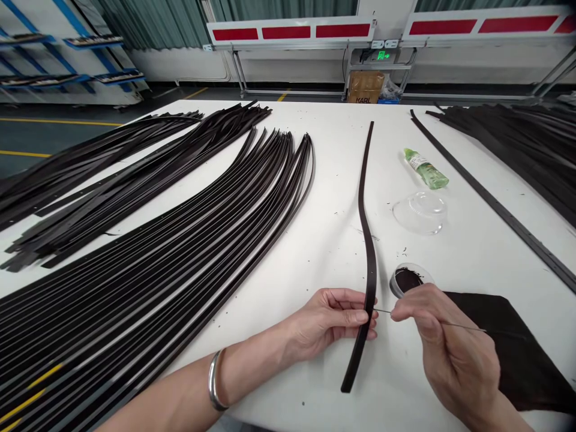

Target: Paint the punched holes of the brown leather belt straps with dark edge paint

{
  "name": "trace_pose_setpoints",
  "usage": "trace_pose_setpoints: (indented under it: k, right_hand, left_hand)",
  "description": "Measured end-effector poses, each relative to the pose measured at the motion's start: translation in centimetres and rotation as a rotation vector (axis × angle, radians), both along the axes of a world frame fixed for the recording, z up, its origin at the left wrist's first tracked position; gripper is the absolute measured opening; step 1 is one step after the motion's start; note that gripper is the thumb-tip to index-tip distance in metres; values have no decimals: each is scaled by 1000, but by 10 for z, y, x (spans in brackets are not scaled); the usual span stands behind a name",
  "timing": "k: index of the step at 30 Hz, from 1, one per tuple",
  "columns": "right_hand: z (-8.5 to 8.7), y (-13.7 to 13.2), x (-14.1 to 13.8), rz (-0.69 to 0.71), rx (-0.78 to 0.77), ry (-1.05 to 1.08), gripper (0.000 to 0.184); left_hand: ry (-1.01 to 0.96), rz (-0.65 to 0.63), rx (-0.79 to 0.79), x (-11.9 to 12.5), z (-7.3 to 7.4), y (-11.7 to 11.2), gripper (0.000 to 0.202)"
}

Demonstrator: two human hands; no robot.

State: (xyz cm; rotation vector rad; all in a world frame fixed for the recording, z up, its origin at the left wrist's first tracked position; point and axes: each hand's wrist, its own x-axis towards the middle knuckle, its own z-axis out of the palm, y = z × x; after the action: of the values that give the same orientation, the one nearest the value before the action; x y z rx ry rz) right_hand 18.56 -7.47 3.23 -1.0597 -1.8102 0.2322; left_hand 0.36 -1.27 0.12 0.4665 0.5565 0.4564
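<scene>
A left hand (333, 321) pinches 1 slim black strip (369, 258) near its lower end over a white tabletop (288, 264), as the right hand (454, 345) grips 1 thin metal rod (382, 310), tip at the strip's right edge. Near the right hand, 1 round clear dish (395, 284) holds small dark pieces (408, 278); beyond sit 1 clear plastic bowl (420, 213) and 1 green packet (426, 170). Open surface separates the strip from 3 bundles of black strips (180, 240) at left.

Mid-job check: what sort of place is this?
Probably a factory workshop: black strips lie in bundles on a large white table, yellow lines run along the floor, and a green exit sign glows at the back.
</scene>
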Motion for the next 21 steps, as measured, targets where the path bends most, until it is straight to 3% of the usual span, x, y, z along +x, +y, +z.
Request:
trace_pose_setpoints:
  k: [21]
  right_hand:
    - [0,3,-8,20,24,-31,29]
  left_hand:
    - [-25,-20,40,-1,-2,0,28]
